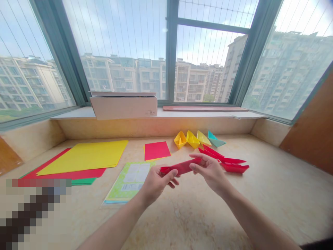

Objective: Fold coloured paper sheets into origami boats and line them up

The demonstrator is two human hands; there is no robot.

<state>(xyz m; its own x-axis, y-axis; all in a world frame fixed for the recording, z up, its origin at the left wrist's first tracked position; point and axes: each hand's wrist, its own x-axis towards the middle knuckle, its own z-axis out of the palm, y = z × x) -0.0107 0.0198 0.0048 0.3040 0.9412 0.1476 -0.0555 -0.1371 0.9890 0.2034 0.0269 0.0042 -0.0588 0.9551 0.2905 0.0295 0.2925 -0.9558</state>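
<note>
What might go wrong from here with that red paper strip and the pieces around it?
The folded red paper strip, pinched near its ends by the left hand and right hand, might crease or tear if pulled. The right hand appears close to the red folded pieces, so a sideways sweep could nudge them.

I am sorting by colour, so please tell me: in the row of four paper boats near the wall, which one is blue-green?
The right-end boat is blue-green; the other three boats are yellow or orange-yellow.
</note>
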